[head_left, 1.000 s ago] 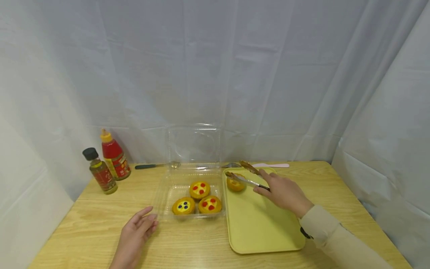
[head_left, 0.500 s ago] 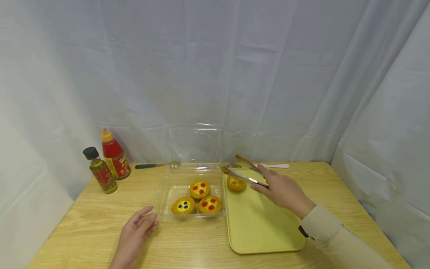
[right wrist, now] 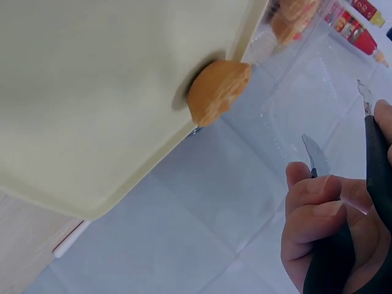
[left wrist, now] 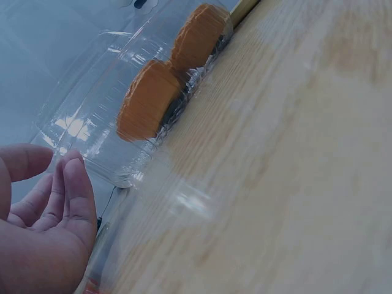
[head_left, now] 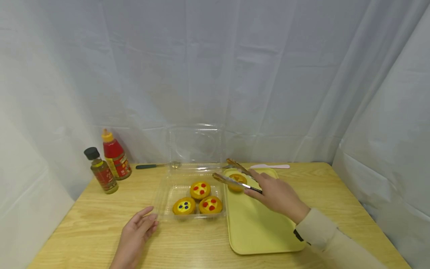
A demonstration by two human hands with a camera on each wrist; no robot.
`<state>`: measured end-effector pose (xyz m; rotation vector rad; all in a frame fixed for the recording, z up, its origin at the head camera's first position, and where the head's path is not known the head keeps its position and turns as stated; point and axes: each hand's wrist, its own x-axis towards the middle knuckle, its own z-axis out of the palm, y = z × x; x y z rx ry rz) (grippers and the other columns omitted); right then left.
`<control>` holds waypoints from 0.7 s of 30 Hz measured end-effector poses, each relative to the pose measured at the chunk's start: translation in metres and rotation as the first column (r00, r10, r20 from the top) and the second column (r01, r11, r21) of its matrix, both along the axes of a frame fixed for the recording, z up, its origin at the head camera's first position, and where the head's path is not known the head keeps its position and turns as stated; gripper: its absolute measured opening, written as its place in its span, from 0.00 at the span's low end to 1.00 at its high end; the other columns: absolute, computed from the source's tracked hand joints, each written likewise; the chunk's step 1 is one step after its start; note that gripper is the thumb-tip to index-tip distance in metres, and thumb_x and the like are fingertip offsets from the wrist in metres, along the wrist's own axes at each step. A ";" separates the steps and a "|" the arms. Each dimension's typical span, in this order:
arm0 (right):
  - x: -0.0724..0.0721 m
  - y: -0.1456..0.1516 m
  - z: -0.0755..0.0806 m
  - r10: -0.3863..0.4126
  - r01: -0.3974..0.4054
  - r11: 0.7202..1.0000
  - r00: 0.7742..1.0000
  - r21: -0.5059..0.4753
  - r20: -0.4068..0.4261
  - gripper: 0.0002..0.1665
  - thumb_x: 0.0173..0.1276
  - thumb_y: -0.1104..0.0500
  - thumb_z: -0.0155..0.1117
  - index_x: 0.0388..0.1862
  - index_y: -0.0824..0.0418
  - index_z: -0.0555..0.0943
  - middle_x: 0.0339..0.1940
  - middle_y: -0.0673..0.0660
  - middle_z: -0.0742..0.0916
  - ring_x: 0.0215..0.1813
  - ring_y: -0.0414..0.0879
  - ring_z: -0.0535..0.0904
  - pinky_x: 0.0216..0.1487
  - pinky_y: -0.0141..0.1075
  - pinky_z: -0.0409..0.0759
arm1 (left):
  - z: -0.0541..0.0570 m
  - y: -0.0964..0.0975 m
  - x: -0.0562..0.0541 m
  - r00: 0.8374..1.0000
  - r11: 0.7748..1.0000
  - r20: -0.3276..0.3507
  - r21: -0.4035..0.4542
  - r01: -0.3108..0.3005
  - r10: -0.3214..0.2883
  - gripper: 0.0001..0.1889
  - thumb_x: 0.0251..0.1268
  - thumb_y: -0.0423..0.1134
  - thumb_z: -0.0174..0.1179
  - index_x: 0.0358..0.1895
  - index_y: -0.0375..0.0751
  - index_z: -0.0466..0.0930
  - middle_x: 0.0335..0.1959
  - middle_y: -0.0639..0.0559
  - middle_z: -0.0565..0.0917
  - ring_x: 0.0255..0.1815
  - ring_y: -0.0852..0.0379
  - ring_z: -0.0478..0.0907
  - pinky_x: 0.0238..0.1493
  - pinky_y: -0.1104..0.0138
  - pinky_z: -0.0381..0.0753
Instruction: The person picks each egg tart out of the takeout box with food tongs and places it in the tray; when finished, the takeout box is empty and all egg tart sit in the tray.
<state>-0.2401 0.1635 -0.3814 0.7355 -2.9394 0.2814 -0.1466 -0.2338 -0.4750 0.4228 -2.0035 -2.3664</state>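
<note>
In the head view, my right hand grips food tongs with black handles. Their arms stand spread above a tart at the far left corner of the yellow tray. In the right wrist view, the tart sits apart from the fingers, which wrap the handles. My left hand has relaxed fingers, with fingertips right at the near left corner of a clear hinged container. Inside it lie two tarts with red dots, one of them at the back, and a tart with blue dots.
The container's clear lid stands up at the back. Left of it are a black-capped bottle and a red sauce bottle. Along the rear edge lie a dark-handled utensil and a pink-handled one.
My right hand has moved left with the tongs, whose tips now reach over the container's right edge. The tart on the tray stays put. My left hand has hardly moved.
</note>
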 end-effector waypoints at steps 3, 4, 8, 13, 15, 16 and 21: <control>0.001 -0.004 -0.001 0.014 -0.014 1.000 1.000 0.014 0.003 0.49 0.67 0.22 0.43 0.77 0.50 0.64 0.55 0.58 0.83 0.26 0.41 0.80 0.22 0.37 0.77 | 0.000 0.000 0.000 1.000 1.000 0.006 0.003 -0.001 0.001 0.28 0.77 0.38 0.54 0.73 0.35 0.58 0.49 0.52 0.79 0.48 0.59 0.80 0.52 0.69 0.82; 0.002 -0.006 -0.002 0.020 -0.020 1.000 1.000 0.016 0.006 0.48 0.67 0.23 0.44 0.77 0.50 0.64 0.55 0.58 0.83 0.23 0.40 0.78 0.20 0.35 0.76 | 0.000 -0.001 0.000 1.000 1.000 0.009 0.005 -0.002 0.002 0.28 0.77 0.38 0.54 0.73 0.35 0.58 0.49 0.52 0.79 0.48 0.59 0.80 0.52 0.69 0.82; 0.003 -0.011 -0.005 0.047 -0.047 0.999 0.999 0.021 0.006 0.44 0.69 0.27 0.50 0.76 0.49 0.66 0.51 0.57 0.84 0.17 0.36 0.70 0.16 0.33 0.70 | 0.000 -0.001 0.000 1.000 1.000 0.013 0.009 -0.003 0.003 0.27 0.77 0.37 0.54 0.73 0.35 0.58 0.49 0.52 0.79 0.48 0.59 0.80 0.53 0.69 0.82; 0.002 -0.019 -0.009 0.088 -0.088 0.996 0.996 0.027 -0.010 0.41 0.70 0.29 0.53 0.75 0.48 0.67 0.44 0.54 0.85 0.16 0.35 0.68 0.19 0.33 0.71 | 0.001 -0.001 0.001 1.000 1.000 0.003 0.000 0.002 -0.002 0.28 0.76 0.38 0.54 0.73 0.35 0.58 0.50 0.51 0.79 0.49 0.59 0.80 0.53 0.68 0.82; 0.001 -0.022 -0.010 0.098 -0.098 0.995 0.995 0.022 0.003 0.42 0.69 0.28 0.52 0.76 0.47 0.66 0.45 0.54 0.85 0.17 0.35 0.69 0.20 0.33 0.72 | 0.000 -0.001 0.001 1.000 1.000 -0.003 -0.006 0.008 -0.008 0.28 0.76 0.38 0.55 0.73 0.35 0.58 0.50 0.51 0.79 0.49 0.58 0.79 0.54 0.68 0.81; 0.001 -0.024 -0.011 0.101 -0.101 0.995 0.995 0.021 0.009 0.43 0.69 0.27 0.51 0.76 0.47 0.66 0.47 0.55 0.85 0.18 0.35 0.70 0.20 0.33 0.73 | 0.001 -0.001 0.002 1.000 1.000 -0.005 -0.008 0.009 -0.009 0.28 0.76 0.38 0.55 0.73 0.35 0.58 0.50 0.50 0.79 0.49 0.58 0.79 0.54 0.68 0.81; 0.001 -0.032 -0.015 0.106 -0.107 0.994 0.993 0.019 0.052 0.46 0.67 0.24 0.47 0.76 0.48 0.66 0.59 0.58 0.83 0.19 0.35 0.74 0.22 0.33 0.76 | 0.000 -0.001 0.002 1.000 1.000 -0.013 -0.014 0.015 -0.015 0.27 0.76 0.37 0.54 0.73 0.35 0.59 0.51 0.50 0.79 0.49 0.58 0.79 0.54 0.68 0.81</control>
